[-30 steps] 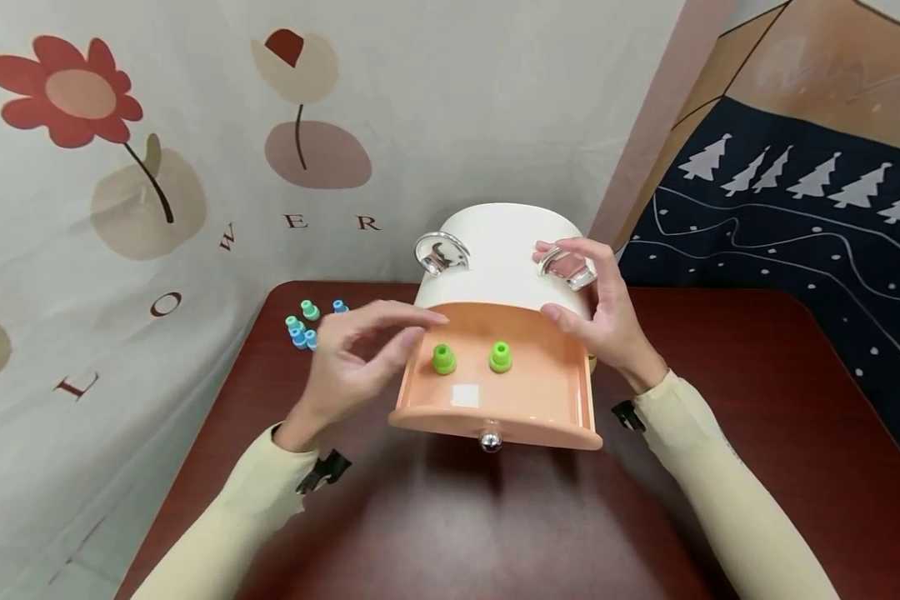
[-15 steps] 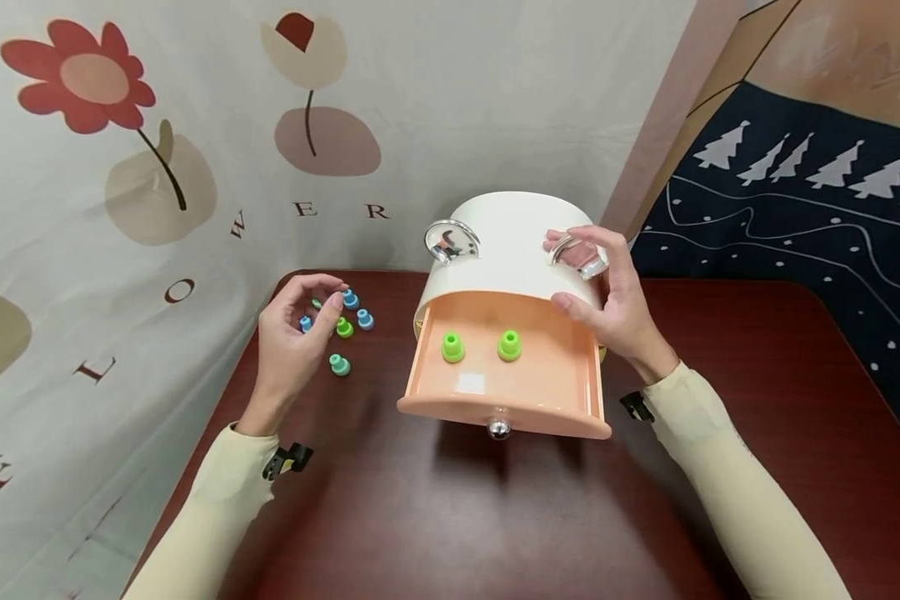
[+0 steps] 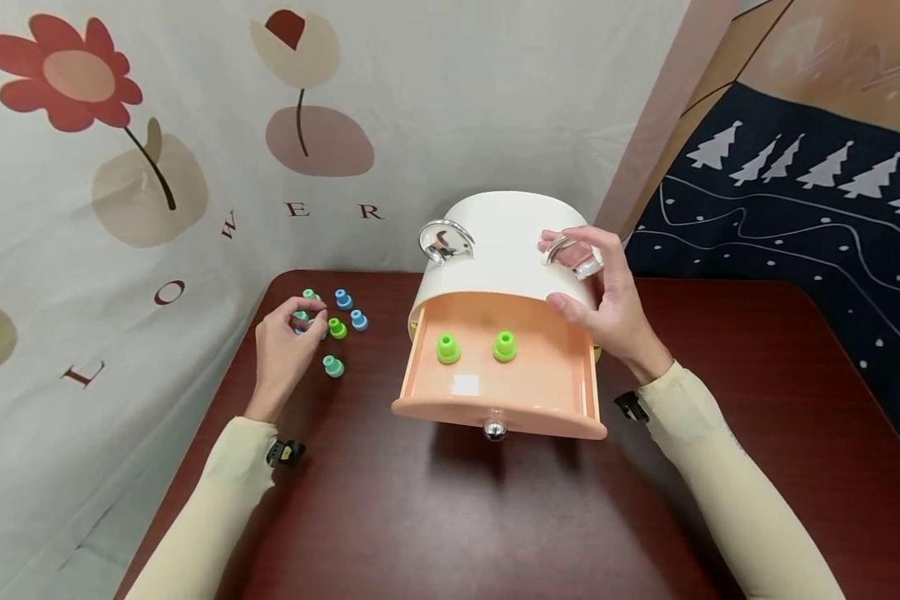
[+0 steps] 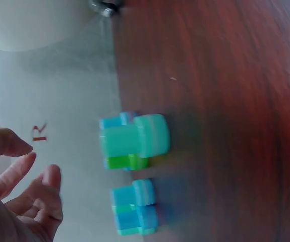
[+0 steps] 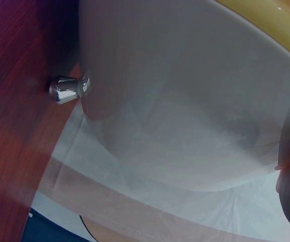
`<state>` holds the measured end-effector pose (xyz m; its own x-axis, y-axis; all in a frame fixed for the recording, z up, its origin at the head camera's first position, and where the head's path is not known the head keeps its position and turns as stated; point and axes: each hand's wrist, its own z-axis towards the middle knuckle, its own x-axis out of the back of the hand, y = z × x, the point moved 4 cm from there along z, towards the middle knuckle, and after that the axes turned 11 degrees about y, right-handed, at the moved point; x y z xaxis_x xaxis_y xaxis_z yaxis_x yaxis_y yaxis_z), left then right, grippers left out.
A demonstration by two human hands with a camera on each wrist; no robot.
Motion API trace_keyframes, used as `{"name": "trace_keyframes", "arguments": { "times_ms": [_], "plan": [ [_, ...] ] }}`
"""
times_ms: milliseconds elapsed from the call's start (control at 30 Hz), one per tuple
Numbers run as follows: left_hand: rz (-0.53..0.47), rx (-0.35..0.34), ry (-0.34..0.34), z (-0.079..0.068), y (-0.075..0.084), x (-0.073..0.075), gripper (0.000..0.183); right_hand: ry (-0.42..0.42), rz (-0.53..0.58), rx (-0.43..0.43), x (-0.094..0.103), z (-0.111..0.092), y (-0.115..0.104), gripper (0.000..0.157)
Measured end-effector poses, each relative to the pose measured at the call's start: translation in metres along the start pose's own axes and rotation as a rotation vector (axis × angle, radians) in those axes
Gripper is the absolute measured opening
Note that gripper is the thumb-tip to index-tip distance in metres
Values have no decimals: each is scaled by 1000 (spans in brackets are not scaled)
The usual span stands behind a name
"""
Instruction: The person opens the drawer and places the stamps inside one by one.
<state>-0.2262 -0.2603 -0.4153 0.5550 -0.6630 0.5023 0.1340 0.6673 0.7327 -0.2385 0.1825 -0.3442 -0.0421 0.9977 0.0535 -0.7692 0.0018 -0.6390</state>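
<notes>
Over the cluster of small stepped plugs at the table's left, my left hand point(image 3: 288, 343) hovers with thumb and fingers loosely bent. In the left wrist view its fingertips point(image 4: 51, 176) are apart, with nothing between them. Near it lie a teal plug point(image 3: 333, 367), a bright green plug point(image 3: 337, 328) and blue plugs point(image 3: 358, 320); others are partly hidden by the hand. My right hand point(image 3: 613, 304) holds the white rounded drawer box point(image 3: 506, 250) by its right side, fingers at the silver ear-like ring point(image 3: 573, 257), thumb on the front edge. Two lime green plugs point(image 3: 447, 348) stand upright in the open peach drawer point(image 3: 525, 392).
Another silver ring point(image 3: 446, 242) sticks up from the box's left. A round silver knob point(image 3: 495, 430) sits on the drawer front. The box has silver feet point(image 5: 66, 89). Behind the dark red table point(image 3: 435, 525) hangs a printed cloth point(image 3: 450, 108).
My left hand has moved left from beside the drawer to the plugs, then slightly lower, its thumb and fingers closer together. The right hand stays on the box; both drawer plugs remain in place.
</notes>
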Motion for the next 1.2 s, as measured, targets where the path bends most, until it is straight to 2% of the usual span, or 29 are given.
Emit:
{"name": "trace_keyframes", "arguments": {
  "times_ms": [200, 367, 600, 800, 1000, 1200],
  "plan": [
    [126, 7, -53, 4, -11, -12, 21, -6, 14, 7, -1, 1, 0, 74],
    [168, 11, -98, 7, -16, -18, 24, -2, 10, 19, -1, 2, 0, 74],
    [244, 59, -130, 8, -24, -20, 24, 0, -14, 19, -2, 0, 1, 75],
    [244, 5, -136, 10, -23, -26, 18, 9, -12, 26, 0, 1, 0, 76],
    [243, -19, -129, 11, -24, -27, 12, 3, -8, 17, 0, 0, 1, 76],
    [226, -80, -168, 9, -22, -27, 9, 1, 6, 13, 0, -2, 2, 74]
  ]
}}
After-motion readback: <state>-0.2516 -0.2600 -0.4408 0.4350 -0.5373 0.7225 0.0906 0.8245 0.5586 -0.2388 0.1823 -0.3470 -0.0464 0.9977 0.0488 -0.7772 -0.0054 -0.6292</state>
